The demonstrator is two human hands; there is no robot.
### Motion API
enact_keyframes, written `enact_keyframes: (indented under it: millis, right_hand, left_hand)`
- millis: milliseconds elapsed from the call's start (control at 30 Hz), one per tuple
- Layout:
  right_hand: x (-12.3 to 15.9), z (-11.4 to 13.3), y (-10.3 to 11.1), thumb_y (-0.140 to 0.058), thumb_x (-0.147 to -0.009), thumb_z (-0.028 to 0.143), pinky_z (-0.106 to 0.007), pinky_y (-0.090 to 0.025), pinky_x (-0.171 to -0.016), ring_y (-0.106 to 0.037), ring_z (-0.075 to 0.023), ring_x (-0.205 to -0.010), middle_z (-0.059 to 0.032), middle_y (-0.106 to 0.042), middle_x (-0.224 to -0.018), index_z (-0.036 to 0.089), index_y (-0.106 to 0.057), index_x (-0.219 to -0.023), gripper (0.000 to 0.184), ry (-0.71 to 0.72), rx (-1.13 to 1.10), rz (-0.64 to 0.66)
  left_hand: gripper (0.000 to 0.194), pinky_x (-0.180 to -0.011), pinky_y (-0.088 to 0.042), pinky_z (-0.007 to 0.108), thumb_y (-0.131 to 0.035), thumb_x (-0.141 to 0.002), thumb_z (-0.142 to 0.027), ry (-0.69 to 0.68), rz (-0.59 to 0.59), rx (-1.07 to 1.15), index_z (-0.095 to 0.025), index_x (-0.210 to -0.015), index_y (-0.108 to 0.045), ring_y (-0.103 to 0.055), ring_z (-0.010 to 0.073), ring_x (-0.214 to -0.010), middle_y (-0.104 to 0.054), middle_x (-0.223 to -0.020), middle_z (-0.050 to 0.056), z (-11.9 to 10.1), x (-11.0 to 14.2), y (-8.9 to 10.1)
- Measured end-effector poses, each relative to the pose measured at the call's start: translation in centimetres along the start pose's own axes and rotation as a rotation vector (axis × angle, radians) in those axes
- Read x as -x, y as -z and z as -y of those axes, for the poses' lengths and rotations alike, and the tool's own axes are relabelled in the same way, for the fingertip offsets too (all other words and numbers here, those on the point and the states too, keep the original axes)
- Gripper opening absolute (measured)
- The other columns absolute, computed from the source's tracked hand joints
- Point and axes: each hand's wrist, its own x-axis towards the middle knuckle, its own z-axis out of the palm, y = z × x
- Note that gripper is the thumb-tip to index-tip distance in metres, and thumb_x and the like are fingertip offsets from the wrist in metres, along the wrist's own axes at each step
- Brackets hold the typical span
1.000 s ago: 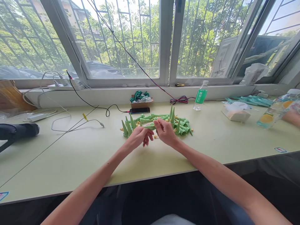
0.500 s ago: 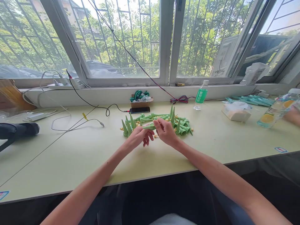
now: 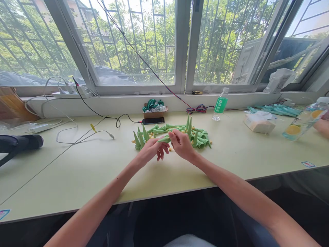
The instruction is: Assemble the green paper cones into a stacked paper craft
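Observation:
A pointed green plastic cone (image 3: 163,139) lies level between my two hands, its tip toward the left. My left hand (image 3: 155,147) is closed on its tip side, with the lower fingers curled loosely. At the wide end, my right hand (image 3: 181,142) pinches with thumb and forefinger; a small yellowish bit shows there, too small to make out. Just behind both hands spreads a pile of green cone pieces (image 3: 203,140), some lying down, mixed with small yellow parts. Several cones (image 3: 138,140) stand upright at the pile's left, and a taller one (image 3: 189,126) at its right.
Behind the pile lie a phone (image 3: 153,120) on a cable and a small box (image 3: 155,109) of green wrapping. A water bottle (image 3: 220,104), a tissue pack (image 3: 259,121) and a larger bottle (image 3: 303,120) stand rightward, near another person's hand (image 3: 322,127). A white cable (image 3: 84,139) lies left.
My hands keep almost the same place, with the green cone shifted very slightly between them. The other person's hand at the far right has moved a little.

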Motion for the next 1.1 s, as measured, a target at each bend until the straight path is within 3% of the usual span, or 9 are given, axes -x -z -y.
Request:
enact_keyframes:
  millis: [467, 833, 1100]
  right_hand:
    - [0.0, 0.4, 0.2, -0.038, -0.098, 0.047, -0.025, -0.025, -0.048, -0.031, -0.0095, -0.046, 0.0063, -0.034, -0.051, 0.022, -0.031, -0.067, 0.041, -0.05, 0.047, 0.051]
    - [0.1, 0.6, 0.2, -0.038, -0.097, 0.048, -0.025, -0.024, -0.048, -0.029, -0.0095, -0.047, 0.0061, -0.032, -0.052, 0.022, -0.031, -0.066, 0.041, -0.026, 0.07, 0.038]
    - [0.1, 0.5, 0.3, -0.039, -0.097, 0.05, -0.025, -0.025, -0.047, -0.031, -0.0093, -0.045, 0.0064, -0.034, -0.049, 0.022, -0.032, -0.066, 0.042, -0.046, 0.004, 0.052]
  left_hand:
    - [0.043, -0.038, -0.041, 0.02, -0.039, -0.092, -0.041, -0.052, -0.02, -0.197, -0.011, -0.075, -0.065, -0.056, 0.0107, -0.046, -0.065, -0.067, 0.007, 1.6, -0.4, 0.3]
    - [0.046, -0.038, -0.042, 0.021, -0.041, -0.091, -0.049, -0.077, -0.005, -0.129, -0.011, -0.078, -0.063, -0.056, 0.0109, -0.046, -0.065, -0.071, 0.008, 1.7, -0.4, 0.3]
    - [0.046, -0.04, -0.043, 0.023, -0.048, -0.088, -0.053, -0.018, 0.002, 0.003, -0.01, -0.082, -0.064, -0.057, 0.0112, -0.048, -0.066, -0.08, 0.009, 0.8, -0.2, 0.0]
